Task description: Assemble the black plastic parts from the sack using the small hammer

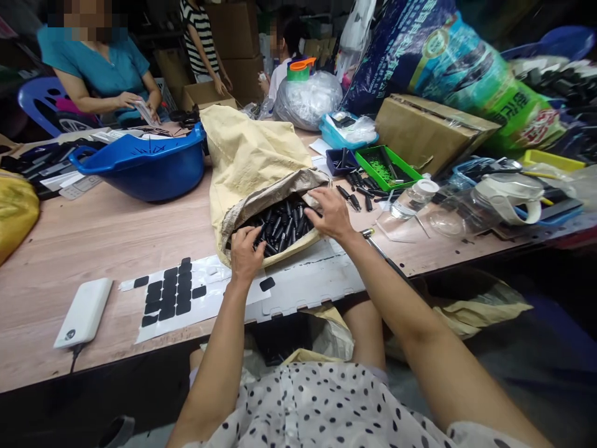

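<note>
A cream woven sack [261, 146] lies on the table with its mouth towards me, full of small black plastic pieces [282, 227] of elongated shape. At the near left of the mouth, my left hand [245, 254] curls its fingers over the sack's rim, the thumb beside the black pieces. Against the right side of the mouth rests my right hand [332, 213], thumb and fingers apart, touching the edge. Its far fingers are partly hidden by the sack's folds. Beneath my left wrist, a white sheet bears several black rounded stickers [168, 292].
Left of the sack stands a blue basin [153, 165]; a white power bank [84, 313] with a cable lies nearer. To the right are a green tray [387, 168], a clear bottle [414, 198], a plastic jug [494, 202] and a cardboard box [429, 130]. Other people work across the table.
</note>
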`<state>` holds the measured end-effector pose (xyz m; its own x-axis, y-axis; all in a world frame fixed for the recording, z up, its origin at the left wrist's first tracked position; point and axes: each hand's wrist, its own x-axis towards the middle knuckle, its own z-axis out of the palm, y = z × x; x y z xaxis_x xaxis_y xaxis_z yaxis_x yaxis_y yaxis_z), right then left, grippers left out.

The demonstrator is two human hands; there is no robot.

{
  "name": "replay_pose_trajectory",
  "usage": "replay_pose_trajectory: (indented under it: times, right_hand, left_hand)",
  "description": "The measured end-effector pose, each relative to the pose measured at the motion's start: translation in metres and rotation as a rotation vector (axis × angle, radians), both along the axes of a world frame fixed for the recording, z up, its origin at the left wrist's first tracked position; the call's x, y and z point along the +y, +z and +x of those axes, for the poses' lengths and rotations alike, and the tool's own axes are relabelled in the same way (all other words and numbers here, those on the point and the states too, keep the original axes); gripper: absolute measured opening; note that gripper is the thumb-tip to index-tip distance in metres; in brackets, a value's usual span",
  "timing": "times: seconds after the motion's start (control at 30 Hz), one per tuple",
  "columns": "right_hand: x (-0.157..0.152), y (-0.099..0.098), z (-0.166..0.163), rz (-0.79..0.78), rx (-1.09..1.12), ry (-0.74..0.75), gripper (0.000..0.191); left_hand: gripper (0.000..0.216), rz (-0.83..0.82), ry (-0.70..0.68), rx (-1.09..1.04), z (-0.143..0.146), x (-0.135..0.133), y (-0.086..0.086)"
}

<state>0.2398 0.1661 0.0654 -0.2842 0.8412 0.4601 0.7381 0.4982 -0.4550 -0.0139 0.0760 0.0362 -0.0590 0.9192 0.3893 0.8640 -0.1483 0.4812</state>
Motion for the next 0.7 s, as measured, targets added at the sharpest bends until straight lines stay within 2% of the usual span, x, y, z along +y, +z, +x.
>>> replay_pose_trajectory:
  times: [0.1, 0.23, 0.37, 0.47, 0.57, 0.7]
  right_hand:
    - [-0.039, -0.019, 0.009, 0.035, -0.181, 0.045, 0.053]
    - [-0.067, -0.043, 0.015, 0.019, -0.280, 0.031, 0.049]
    - [-0.081, -0.042, 0.004, 0.096, -0.263, 0.007, 0.042]
    - [-0.093, -0.037, -0.011, 0.148, -0.277, 0.136, 0.030]
    - [-0.104, -0.041, -0.022, 0.101, -0.327, 0.245, 0.021]
    - [-0.112, -0.051, -0.028, 0.031, -0.311, 0.178, 0.016]
  left_hand:
    - [0.038, -0.063, -0.099, 0.071, 0.009, -0.010, 0.000]
    - [0.038, -0.161, -0.091, 0.152, 0.015, -0.011, -0.003]
    - [0.036, -0.202, -0.039, 0.204, 0.016, -0.009, 0.000]
    - [0.027, -0.124, -0.025, 0.199, 0.017, -0.018, 0.005]
    - [0.011, -0.081, -0.018, 0.227, 0.018, -0.037, 0.004]
    - [0.023, -0.195, 0.062, 0.190, 0.012, -0.061, -0.008]
